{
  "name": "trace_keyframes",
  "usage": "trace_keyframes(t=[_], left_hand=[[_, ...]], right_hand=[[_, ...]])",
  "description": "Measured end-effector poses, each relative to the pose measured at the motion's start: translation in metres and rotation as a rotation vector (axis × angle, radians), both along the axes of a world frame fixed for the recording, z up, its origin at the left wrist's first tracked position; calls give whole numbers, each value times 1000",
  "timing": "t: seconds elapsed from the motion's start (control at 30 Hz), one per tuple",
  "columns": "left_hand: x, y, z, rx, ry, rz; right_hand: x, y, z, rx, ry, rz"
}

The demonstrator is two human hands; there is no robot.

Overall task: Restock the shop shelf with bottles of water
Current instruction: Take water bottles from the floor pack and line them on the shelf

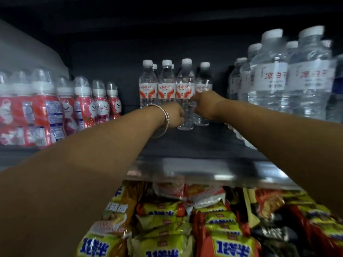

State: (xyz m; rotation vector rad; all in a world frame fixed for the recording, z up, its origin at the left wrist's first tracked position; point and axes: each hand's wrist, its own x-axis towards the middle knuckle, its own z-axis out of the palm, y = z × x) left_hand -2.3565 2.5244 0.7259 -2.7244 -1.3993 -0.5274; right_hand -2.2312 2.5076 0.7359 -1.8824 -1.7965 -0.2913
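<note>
Shelf point(185, 145), left to right: pink cat-print drink bottles point(83, 104) at 9 o'clock; left hand point(174, 115) curled around a red-labelled water bottle point(185, 101) at centre; right hand point(204, 104) gripping the next bottle point(203, 84); big bottles point(269, 76) reading "凉白" at 2 o'clock. Label text on the small bottles is blurred.

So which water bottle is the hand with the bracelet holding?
Look at the dark upper shelf, between the pink cat drinks and the big clear bottles. A row of small red-and-white-labelled water bottles stands there. The left hand grips the third bottle from the left; it stands slightly forward of the others, and the right hand is just beside it.
</note>
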Motion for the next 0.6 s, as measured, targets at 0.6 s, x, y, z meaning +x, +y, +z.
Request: trace_keyframes(t=[0.6], left_hand=[[52,-226,-165,126,-435,-78]], right_hand=[[65,-266,-166,116,-252,206]])
